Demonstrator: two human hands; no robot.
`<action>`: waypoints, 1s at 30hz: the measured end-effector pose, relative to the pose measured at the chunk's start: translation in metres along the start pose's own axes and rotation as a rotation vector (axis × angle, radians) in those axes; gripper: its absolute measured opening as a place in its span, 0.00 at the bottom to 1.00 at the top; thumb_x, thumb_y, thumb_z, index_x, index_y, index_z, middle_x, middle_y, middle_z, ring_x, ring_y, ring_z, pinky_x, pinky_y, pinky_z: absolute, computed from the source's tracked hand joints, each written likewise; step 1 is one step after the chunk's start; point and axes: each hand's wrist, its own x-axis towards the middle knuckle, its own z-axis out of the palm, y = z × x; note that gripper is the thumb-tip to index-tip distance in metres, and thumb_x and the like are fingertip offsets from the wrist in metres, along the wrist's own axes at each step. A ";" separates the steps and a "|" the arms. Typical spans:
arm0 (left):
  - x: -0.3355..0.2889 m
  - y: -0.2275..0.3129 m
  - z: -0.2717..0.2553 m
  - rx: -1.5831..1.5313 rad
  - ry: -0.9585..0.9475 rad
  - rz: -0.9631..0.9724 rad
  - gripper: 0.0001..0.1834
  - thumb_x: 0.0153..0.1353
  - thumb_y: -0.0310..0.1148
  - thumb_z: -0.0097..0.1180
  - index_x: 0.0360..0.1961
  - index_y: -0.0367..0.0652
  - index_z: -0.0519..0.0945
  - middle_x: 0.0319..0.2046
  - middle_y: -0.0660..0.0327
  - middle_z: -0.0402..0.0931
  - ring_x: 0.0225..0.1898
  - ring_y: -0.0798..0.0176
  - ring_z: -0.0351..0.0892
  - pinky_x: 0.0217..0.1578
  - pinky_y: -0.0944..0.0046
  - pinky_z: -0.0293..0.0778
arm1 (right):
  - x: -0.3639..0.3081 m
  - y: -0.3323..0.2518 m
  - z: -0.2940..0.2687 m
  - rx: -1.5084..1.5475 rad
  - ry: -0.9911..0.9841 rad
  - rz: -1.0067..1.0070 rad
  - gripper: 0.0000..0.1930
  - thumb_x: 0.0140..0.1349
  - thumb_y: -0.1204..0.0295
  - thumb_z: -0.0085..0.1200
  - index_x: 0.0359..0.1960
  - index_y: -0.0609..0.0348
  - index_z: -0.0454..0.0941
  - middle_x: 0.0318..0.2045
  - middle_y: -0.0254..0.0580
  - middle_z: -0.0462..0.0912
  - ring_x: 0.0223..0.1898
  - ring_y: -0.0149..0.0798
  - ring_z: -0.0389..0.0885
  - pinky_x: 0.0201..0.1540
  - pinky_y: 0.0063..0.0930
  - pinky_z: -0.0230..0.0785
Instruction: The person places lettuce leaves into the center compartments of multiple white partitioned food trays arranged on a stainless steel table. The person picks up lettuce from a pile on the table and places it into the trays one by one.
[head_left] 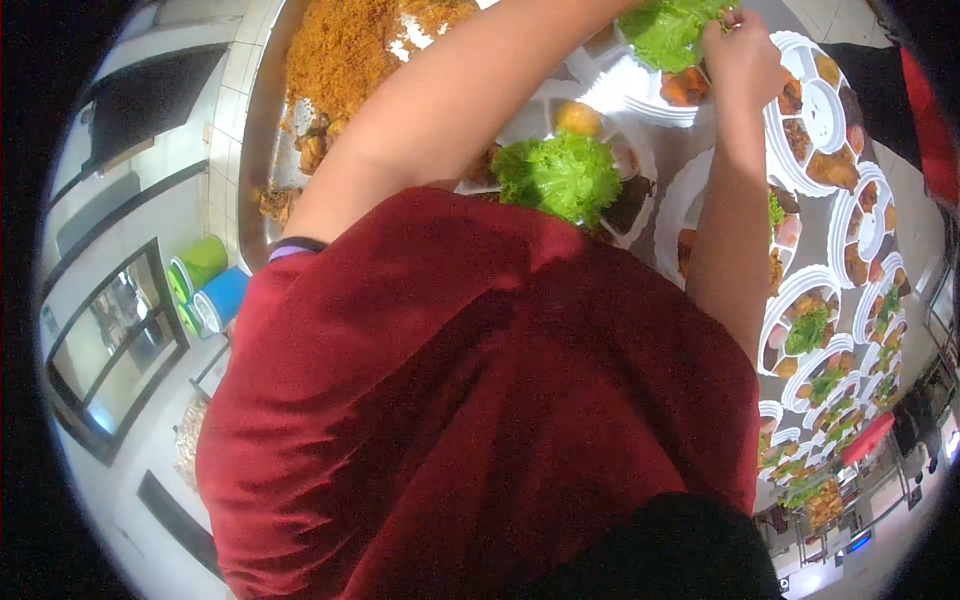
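At the top of the head view my right hand [745,62] is closed, its fingertips pinching the edge of a green lettuce leaf [672,30]. This leaf lies over a white compartment plate [655,108] that holds a piece of reddish-brown food [685,87]. My left forearm [450,95] stretches across to the same leaf, and its hand is cut off by the upper edge. Nearer to me, a frilly lettuce bunch [560,178] sits in the middle of another divided plate [640,160], with a yellow round piece [577,118] behind it.
To the left is a large metal tray [250,190] with a heap of orange-brown shredded food [340,55] and darker pieces. Many stacked white plates of food [820,120] run down the right side. Green and blue buckets [222,298] stand at far left.
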 end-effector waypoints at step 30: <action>-0.028 -0.008 -0.003 -0.052 0.036 0.566 0.04 0.45 0.28 0.49 0.20 0.44 0.77 0.28 0.61 0.74 0.37 0.60 0.72 0.36 0.60 0.69 | -0.029 0.034 -0.099 1.145 -0.098 -0.388 0.05 0.56 0.82 0.47 0.35 0.64 0.70 0.42 0.52 0.76 0.45 0.37 0.73 0.50 0.27 0.63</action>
